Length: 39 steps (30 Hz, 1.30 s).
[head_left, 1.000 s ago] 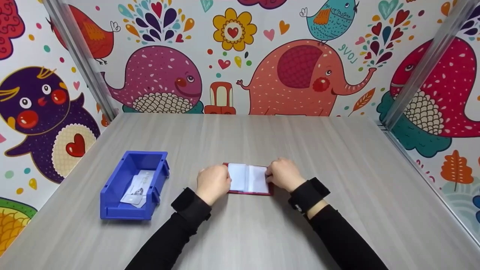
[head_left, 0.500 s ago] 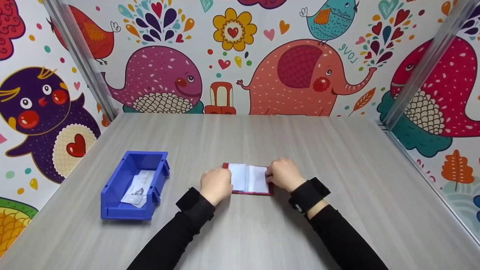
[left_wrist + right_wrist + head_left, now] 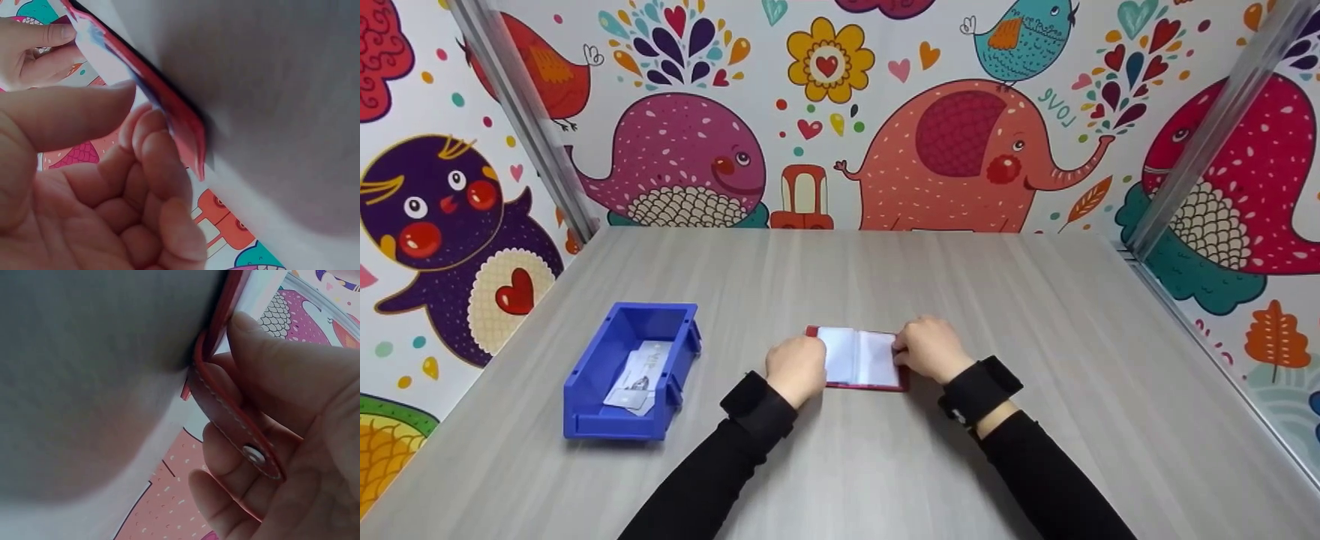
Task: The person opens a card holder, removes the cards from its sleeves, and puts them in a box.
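Note:
A red card holder (image 3: 879, 360) lies spread open on the table, its whitish clear sleeves facing up. At its left side my left hand (image 3: 796, 369) has curled fingers; in the left wrist view the thumb and forefinger close on the sleeves beside the red cover (image 3: 188, 132). My right hand (image 3: 931, 349) pinches the right edge, thumb on the inside. A stitched red strap (image 3: 230, 413) with a metal snap (image 3: 253, 454) runs across the right fingers in the right wrist view. From the head view, both hands' fingertips are mostly hidden.
To the left stands a blue plastic bin (image 3: 615, 428) with several whitish and grey cards (image 3: 643, 371) inside. The wood-grain table (image 3: 885, 277) ends at walls with cartoon animals (image 3: 952, 165), framed by metal posts.
My left hand has shifted slightly right, uncovering the red top left corner of the card holder. The right hand keeps its place on the right edge.

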### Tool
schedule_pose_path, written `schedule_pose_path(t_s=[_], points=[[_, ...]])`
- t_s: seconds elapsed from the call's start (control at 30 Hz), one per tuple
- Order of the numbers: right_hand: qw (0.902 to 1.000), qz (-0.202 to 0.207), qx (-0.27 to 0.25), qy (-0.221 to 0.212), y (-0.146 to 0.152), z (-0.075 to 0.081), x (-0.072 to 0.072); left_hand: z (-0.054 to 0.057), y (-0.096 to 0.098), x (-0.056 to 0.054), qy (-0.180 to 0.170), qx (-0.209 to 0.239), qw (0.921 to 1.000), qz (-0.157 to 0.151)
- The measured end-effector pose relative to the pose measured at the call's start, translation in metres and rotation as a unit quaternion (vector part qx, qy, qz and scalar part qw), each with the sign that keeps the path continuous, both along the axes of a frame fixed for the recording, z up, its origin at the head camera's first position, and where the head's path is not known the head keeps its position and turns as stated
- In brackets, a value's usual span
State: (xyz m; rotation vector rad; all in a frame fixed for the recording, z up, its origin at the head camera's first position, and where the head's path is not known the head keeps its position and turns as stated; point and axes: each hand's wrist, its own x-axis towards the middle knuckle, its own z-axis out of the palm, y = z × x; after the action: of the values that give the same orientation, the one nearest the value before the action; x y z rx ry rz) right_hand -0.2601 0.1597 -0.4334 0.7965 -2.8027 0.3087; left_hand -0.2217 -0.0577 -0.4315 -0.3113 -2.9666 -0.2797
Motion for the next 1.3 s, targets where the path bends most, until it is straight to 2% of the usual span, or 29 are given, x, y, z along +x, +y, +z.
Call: schedule_pose_path(t_s=[0.2,0.4,0.93,1.3], points=[[0.9998,0.013,0.000,0.017,-0.001,0.000,-0.004,0.001,0.001,0.001,-0.008,-0.005,0.9999,0.005],[0.9997,0.009,-0.010,0.020,-0.004,-0.001,-0.009,0.002,0.002,0.000,-0.012,-0.003,0.9999,0.006],[1.0000,0.003,0.007,-0.005,-0.005,-0.002,-0.007,0.001,0.001,0.001,-0.013,0.001,0.9999,0.009],[0.9988,0.046,-0.005,-0.014,-0.003,-0.001,-0.003,0.000,-0.002,-0.002,-0.023,0.018,0.9996,0.003]])
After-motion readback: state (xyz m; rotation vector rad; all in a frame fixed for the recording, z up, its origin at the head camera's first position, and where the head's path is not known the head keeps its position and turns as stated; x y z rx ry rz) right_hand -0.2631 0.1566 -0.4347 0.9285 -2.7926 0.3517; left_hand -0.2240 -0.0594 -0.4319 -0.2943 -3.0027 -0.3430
